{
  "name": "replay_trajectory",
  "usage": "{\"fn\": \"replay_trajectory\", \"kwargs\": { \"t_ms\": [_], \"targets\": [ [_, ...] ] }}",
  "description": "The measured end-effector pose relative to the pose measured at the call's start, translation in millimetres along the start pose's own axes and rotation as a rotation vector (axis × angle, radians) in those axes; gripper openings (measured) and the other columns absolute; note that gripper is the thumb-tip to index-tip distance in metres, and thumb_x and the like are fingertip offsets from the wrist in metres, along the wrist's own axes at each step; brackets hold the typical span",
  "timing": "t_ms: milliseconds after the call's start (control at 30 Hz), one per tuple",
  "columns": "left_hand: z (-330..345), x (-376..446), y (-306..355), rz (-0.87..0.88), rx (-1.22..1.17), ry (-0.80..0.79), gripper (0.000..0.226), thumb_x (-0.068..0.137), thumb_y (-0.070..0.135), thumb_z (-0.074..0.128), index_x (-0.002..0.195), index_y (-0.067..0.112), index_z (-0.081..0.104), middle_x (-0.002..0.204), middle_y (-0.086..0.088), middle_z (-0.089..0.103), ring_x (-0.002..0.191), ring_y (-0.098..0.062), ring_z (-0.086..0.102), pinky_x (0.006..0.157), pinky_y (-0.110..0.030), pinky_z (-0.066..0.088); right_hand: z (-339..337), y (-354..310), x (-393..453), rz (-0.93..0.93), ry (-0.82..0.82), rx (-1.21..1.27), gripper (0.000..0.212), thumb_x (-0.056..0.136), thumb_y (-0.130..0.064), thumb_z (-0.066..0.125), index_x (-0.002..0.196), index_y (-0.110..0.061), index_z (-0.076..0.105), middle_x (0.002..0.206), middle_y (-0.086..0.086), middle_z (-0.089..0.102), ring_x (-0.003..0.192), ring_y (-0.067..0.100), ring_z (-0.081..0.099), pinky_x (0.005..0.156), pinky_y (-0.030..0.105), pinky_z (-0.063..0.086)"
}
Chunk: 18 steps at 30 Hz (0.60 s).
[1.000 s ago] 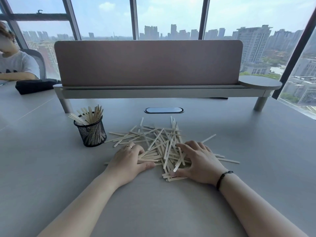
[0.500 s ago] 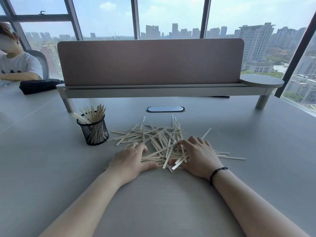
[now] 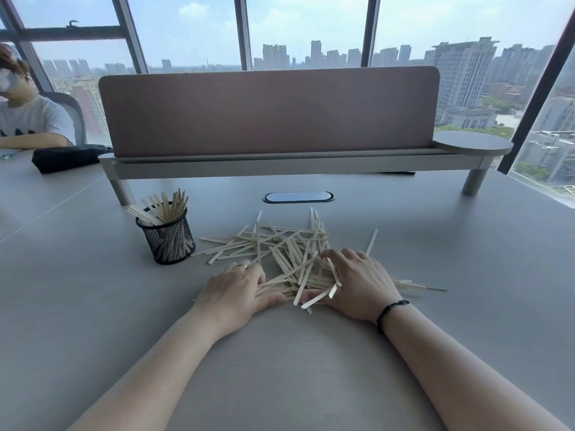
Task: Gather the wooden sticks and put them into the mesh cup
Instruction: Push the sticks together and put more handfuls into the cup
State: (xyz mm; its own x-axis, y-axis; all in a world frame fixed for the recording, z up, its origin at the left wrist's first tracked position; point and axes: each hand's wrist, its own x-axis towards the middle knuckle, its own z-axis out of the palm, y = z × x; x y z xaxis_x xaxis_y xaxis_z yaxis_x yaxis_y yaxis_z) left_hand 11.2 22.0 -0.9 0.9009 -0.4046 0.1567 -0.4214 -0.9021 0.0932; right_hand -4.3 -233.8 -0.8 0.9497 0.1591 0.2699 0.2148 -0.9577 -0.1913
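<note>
In the head view, the task is judged to be partly done. A bunch of sticks is already stood upright in the mesh cup (image 3: 166, 236), their tops fanned out above the rim, while a far larger share is left loose on the surface (image 3: 466, 306). The loose sticks (image 3: 289, 253) are spread in a crossed, tangled heap just right of the cup, with a few strays lying beyond the right wrist. Much gathering and several transfers are judged to remain.

The left hand (image 3: 236, 290) is laid palm down on the near left edge of the heap, fingers loosely bent over the stick ends and the thumb stretched along the near side; nothing is seen to be gripped. A ring is worn on one finger. The right hand (image 3: 357, 284) is set on the near right edge, its fingers spread and curved over several sticks, some of which are raised across them; a firm pinch cannot be made out. Between the two hands the sticks are bunched closer together.

The sticks are thin, flat, pale wooden strips with squared ends, light and easily scattered. The cup is a small round black holder of wire mesh, see-through, with a solid rim. The surface is smooth, matte and grey.
</note>
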Motion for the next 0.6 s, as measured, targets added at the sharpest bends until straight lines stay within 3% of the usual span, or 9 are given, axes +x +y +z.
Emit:
{"fn": "replay_trajectory", "kwargs": {
  "t_ms": [100, 200, 300, 400, 467, 533, 600],
  "targets": [
    [-0.3, 0.6, 0.4, 0.008, 0.014, 0.019, 0.069, 0.079, 0.084, 0.038, 0.112, 0.026, 0.051, 0.110, 0.009, 0.058, 0.106, -0.018, 0.057, 0.073, -0.033, 0.038, 2.5, 0.5, 0.2, -0.031, 0.051, -0.039, 0.098, 0.059, -0.101, 0.037, 0.132, -0.036, 0.044, 0.108, -0.003, 0.063, 0.102, 0.026, 0.062, 0.072, 0.034, 0.041],
    [-2.5, 0.1, 2.1, 0.018, 0.030, 0.026, 0.064, 0.078, 0.085, 0.036, 0.095, 0.024, 0.047, 0.095, 0.009, 0.051, 0.095, -0.019, 0.058, 0.068, -0.033, 0.034, 5.4, 1.9, 0.9, -0.040, 0.075, -0.044, 0.084, 0.066, -0.092, 0.048, 0.129, -0.037, 0.044, 0.109, -0.003, 0.065, 0.100, 0.026, 0.063, 0.072, 0.035, 0.045],
    [-2.8, 0.0, 2.2, 0.029, 0.041, 0.020, 0.065, 0.075, 0.088, 0.029, 0.079, 0.024, 0.035, 0.083, 0.008, 0.043, 0.088, -0.022, 0.056, 0.065, -0.035, 0.031, 3.8, 0.0, 1.6, -0.040, 0.076, -0.056, 0.070, 0.073, -0.081, 0.054, 0.126, -0.037, 0.041, 0.110, -0.005, 0.068, 0.100, 0.026, 0.065, 0.066, 0.035, 0.041],
    [-0.8, 0.5, 0.9, 0.058, 0.061, 0.059, 0.070, 0.070, 0.094, 0.017, 0.073, 0.025, 0.031, 0.083, 0.006, 0.045, 0.089, -0.024, 0.057, 0.065, -0.035, 0.032, 0.3, -3.1, 0.0, -0.024, 0.076, -0.061, 0.078, 0.069, -0.089, 0.048, 0.123, -0.033, 0.041, 0.098, -0.004, 0.072, 0.088, 0.031, 0.068, 0.061, 0.036, 0.042],
    [0.7, 0.5, -0.1, 0.075, 0.073, 0.095, 0.072, 0.072, 0.092, 0.020, 0.076, 0.022, 0.036, 0.087, 0.002, 0.053, 0.088, -0.025, 0.059, 0.064, -0.035, 0.034, -1.6, -5.9, -1.3, -0.010, 0.076, -0.076, 0.084, 0.066, -0.093, 0.044, 0.122, -0.031, 0.039, 0.088, 0.000, 0.073, 0.080, 0.033, 0.068, 0.061, 0.037, 0.047],
    [2.6, 0.2, -0.3, 0.116, 0.079, 0.165, 0.070, 0.074, 0.090, 0.020, 0.076, 0.022, 0.037, 0.079, 0.001, 0.060, 0.078, -0.026, 0.063, 0.058, -0.034, 0.035, -3.4, -7.5, -2.5, 0.000, 0.075, -0.082, 0.086, 0.066, -0.093, 0.046, 0.124, -0.030, 0.039, 0.084, 0.001, 0.072, 0.079, 0.033, 0.068, 0.059, 0.037, 0.045],
    [7.1, 0.1, -2.1, 0.185, 0.105, 0.285, 0.065, 0.077, 0.087, 0.025, 0.072, 0.023, 0.034, 0.059, 0.000, 0.060, 0.056, -0.026, 0.063, 0.046, -0.031, 0.033, -4.8, -7.8, -3.1, -0.001, 0.066, -0.098, 0.083, 0.070, -0.087, 0.052, 0.126, -0.027, 0.039, 0.085, 0.003, 0.072, 0.081, 0.034, 0.068, 0.058, 0.038, 0.039]
  ]
}}
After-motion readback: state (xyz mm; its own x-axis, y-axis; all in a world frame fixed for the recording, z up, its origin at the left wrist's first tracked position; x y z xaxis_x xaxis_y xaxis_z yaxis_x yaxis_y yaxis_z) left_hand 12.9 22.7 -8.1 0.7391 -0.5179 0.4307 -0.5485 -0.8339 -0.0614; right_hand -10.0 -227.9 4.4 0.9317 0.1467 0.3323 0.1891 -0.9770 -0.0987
